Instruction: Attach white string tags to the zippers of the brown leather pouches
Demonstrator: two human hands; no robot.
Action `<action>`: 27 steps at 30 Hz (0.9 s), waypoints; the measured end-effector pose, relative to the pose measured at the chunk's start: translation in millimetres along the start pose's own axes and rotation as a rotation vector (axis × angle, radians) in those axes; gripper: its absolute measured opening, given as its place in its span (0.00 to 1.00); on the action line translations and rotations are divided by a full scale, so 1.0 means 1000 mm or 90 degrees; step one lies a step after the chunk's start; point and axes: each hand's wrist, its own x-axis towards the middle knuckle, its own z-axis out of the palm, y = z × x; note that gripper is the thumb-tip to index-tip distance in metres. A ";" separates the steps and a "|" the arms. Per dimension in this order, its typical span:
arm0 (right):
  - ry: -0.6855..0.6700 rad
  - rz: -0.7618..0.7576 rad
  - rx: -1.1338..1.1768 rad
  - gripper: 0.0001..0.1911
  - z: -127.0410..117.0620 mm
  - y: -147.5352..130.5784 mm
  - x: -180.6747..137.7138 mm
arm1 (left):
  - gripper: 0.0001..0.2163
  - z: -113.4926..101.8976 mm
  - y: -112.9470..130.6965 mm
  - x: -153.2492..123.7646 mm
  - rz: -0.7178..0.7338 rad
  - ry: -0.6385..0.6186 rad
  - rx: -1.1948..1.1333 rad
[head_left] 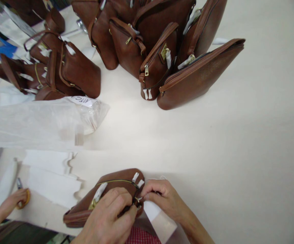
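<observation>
A brown leather handbag (111, 183) lies at the table's near edge, with a brass zip and white wrapping on its metal fittings. My left hand (113, 213) is closed on the bag's near side, fingers curled by a small metal fitting (137, 200) at its right end. At that same fitting, my right hand (163, 196) is closed in a pinch. A thin white string (162, 178) loops out above the right fingers, and a white tag-like strip (159, 220) hangs beneath them. My fingers hide exactly where string and fitting meet.
Several brown bags (159, 64) stand at the back, with more (80, 71) at the left. A clear plastic bag (35, 118) and white paper sheets (52, 179) lie on the left. Another person's hand (14, 200) holds orange-handled scissors (24, 200) at the lower left.
</observation>
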 end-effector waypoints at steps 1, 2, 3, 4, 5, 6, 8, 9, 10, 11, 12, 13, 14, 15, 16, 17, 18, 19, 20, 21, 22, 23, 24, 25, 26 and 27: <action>-0.002 -0.005 0.001 0.07 0.000 0.000 0.001 | 0.13 0.001 0.000 0.000 0.003 0.006 0.001; -0.003 -0.007 0.005 0.07 0.000 0.001 0.001 | 0.13 0.001 0.000 0.000 0.004 0.008 0.002; -0.002 -0.005 0.010 0.07 0.000 0.002 0.002 | 0.13 0.001 0.000 0.000 0.004 0.009 0.005; 0.004 -0.001 0.017 0.07 0.000 0.004 0.003 | 0.12 0.001 0.000 0.000 0.001 0.004 0.008; 0.013 0.005 0.026 0.07 0.001 0.005 0.003 | 0.12 0.001 0.000 0.000 -0.004 -0.003 0.010; 0.023 0.014 0.038 0.07 0.002 0.007 0.003 | 0.11 0.000 0.001 0.000 -0.009 -0.011 0.012; 0.046 0.038 0.069 0.07 0.004 0.011 0.003 | 0.11 -0.001 0.001 0.001 -0.012 -0.014 0.012; 0.053 0.050 0.087 0.07 0.005 0.012 0.003 | 0.11 -0.001 0.001 0.001 -0.009 -0.007 0.010; 0.055 0.061 0.104 0.07 0.007 0.013 0.002 | 0.12 -0.001 0.001 0.002 -0.007 0.001 0.007; 0.056 0.068 0.118 0.07 0.008 0.014 0.002 | 0.11 -0.001 0.001 0.002 -0.005 0.010 0.004; 0.056 0.072 0.129 0.07 0.010 0.014 0.001 | 0.11 -0.001 0.001 0.002 -0.004 0.018 0.002; 0.056 0.073 0.137 0.07 0.011 0.015 0.001 | 0.11 0.000 0.001 0.003 -0.004 0.023 0.000; 0.058 0.072 0.142 0.07 0.013 0.015 0.000 | 0.11 0.000 0.001 0.003 -0.008 0.018 0.000; 0.063 0.071 0.148 0.07 0.015 0.015 0.000 | 0.11 0.001 0.000 0.003 -0.006 0.020 0.000; 0.068 0.070 0.156 0.07 0.017 0.016 0.000 | 0.12 0.001 0.000 0.002 -0.005 0.018 0.002; 0.071 0.070 0.170 0.07 0.018 0.016 0.001 | 0.12 0.002 0.000 0.002 0.000 0.020 0.003; 0.071 0.070 0.186 0.07 0.020 0.017 0.001 | 0.12 0.002 -0.001 0.001 0.002 0.018 0.004; 0.072 0.071 0.201 0.07 0.022 0.018 0.001 | 0.11 0.002 -0.001 0.000 0.004 0.016 0.003; 0.073 0.075 0.214 0.08 0.024 0.018 0.002 | 0.11 0.002 -0.001 -0.001 0.004 0.012 0.002; 0.075 0.079 0.223 0.09 0.026 0.019 0.001 | 0.11 0.002 -0.001 -0.001 0.003 0.006 0.000; 0.077 0.084 0.229 0.09 0.027 0.019 0.001 | 0.10 0.002 -0.001 -0.002 -0.001 -0.001 -0.001; 0.081 0.089 0.232 0.10 0.027 0.020 0.001 | 0.10 0.002 0.000 -0.003 -0.002 0.001 -0.002; 0.083 0.092 0.234 0.10 0.028 0.020 0.000 | 0.10 0.002 0.000 -0.003 -0.006 0.002 0.001; 0.084 0.092 0.236 0.11 0.027 0.020 -0.001 | 0.10 0.001 0.001 -0.003 -0.014 -0.006 0.005; 0.082 0.090 0.237 0.11 0.027 0.020 -0.001 | 0.10 0.001 0.001 -0.003 -0.023 -0.015 0.008; 0.080 0.088 0.237 0.10 0.026 0.019 -0.002 | 0.11 0.001 0.002 -0.004 -0.036 -0.028 0.012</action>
